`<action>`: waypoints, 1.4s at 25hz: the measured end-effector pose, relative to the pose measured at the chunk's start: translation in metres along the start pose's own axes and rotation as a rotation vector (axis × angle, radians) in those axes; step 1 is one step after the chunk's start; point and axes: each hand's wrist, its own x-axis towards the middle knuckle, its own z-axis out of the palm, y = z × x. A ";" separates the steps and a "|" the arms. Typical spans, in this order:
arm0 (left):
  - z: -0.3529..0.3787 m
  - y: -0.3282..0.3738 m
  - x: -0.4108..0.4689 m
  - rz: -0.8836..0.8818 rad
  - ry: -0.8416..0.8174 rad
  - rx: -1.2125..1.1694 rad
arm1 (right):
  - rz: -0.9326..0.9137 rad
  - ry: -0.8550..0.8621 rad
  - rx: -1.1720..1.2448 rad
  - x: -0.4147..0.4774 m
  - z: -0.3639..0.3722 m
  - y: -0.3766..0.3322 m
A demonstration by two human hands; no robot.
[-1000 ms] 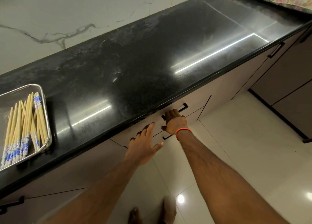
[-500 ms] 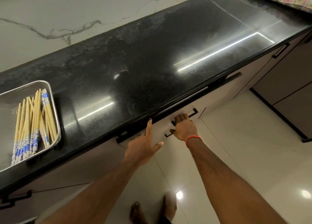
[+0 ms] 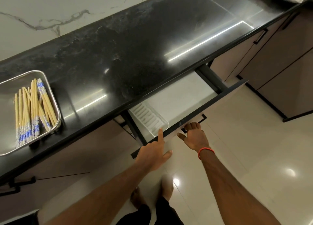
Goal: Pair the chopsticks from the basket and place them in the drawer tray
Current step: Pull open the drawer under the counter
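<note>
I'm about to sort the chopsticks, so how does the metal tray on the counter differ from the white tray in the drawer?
The metal tray is shiny steel; the white tray looks plastic. The metal tray holds loose chopsticks; the white tray's visible part is empty. The metal tray's floor looks smooth; the white tray's is ribbed. Both are shallow and rounded-cornered.

Right hand (image 3: 194, 137) grips open drawer's (image 3: 199, 116) handle (image 3: 202, 119).

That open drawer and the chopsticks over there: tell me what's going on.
A person is standing at a black counter with the drawer pulled open. The right hand grips the drawer handle, while the left hand points its index finger at the white tray inside. That tray is empty. The chopsticks all lie unsorted in a metal basket on the counter, so no pairing has begun.
</note>
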 end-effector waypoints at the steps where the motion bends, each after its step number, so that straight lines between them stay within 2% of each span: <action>1: 0.002 0.004 -0.007 0.013 -0.034 -0.004 | 0.025 -0.008 0.041 -0.009 0.002 0.001; 9: 0.011 0.024 -0.029 0.023 -0.235 -0.177 | 0.141 0.037 0.222 -0.049 0.000 0.010; 11: 0.008 0.024 -0.033 0.019 -0.303 -0.260 | 0.194 0.188 0.312 -0.054 -0.014 0.008; 13: 0.004 0.021 -0.037 0.021 -0.332 -0.296 | 0.227 0.422 0.368 -0.059 -0.034 0.003; 15: -0.002 0.019 -0.040 0.018 -0.344 -0.306 | 0.183 0.596 0.326 -0.061 -0.057 -0.006; 17: -0.010 0.017 -0.044 0.003 -0.313 -0.288 | 0.073 0.679 0.217 -0.056 -0.076 -0.022; 18: -0.014 0.016 -0.045 -0.010 -0.275 -0.253 | 0.013 0.654 0.190 -0.050 -0.082 -0.032; 19: -0.019 0.014 -0.046 -0.021 -0.226 -0.206 | -0.040 0.566 0.188 -0.041 -0.086 -0.044; 22: -0.032 0.006 -0.052 -0.039 -0.109 -0.070 | -0.118 0.084 0.136 -0.014 -0.077 -0.087; 26: -0.029 -0.001 -0.059 -0.117 -0.089 0.059 | -0.161 -0.468 -0.162 -0.002 -0.035 -0.118; 28: -0.021 -0.001 -0.061 -0.140 -0.102 0.004 | -0.181 -0.618 -0.284 0.000 -0.020 -0.121; 31: -0.013 -0.002 -0.066 -0.140 -0.089 -0.089 | -0.140 -0.773 -0.199 0.005 -0.011 -0.128; 35: -0.005 -0.001 -0.080 -0.067 -0.094 0.014 | -0.169 -0.869 -0.186 -0.003 -0.005 -0.137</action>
